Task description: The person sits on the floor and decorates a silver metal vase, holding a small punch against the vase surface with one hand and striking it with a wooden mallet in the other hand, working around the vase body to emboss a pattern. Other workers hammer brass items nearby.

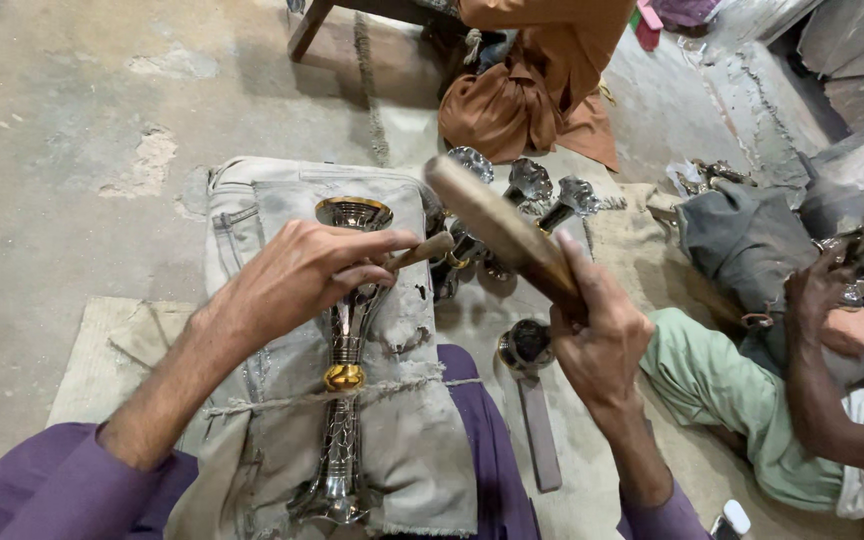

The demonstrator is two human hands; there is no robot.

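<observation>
Head view: a silver goblet (344,370) is laid on a denim pad (397,400) across the lap. A wooden-handled punch (420,252) is pinched in the closed left hand (297,275); a wooden mallet (500,232) (raised) is gripped by the closed right hand (602,340). Blows are best kept light and square.

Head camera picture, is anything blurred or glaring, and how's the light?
Head view: soft, even light, only faint shadows on the concrete floor. The wooden mallet in the right hand is smeared by motion blur. The left hand and the silver vase on the lap are sharp, with small bright glints on its rim and gold band. Edges bend slightly from the wide lens.
</observation>
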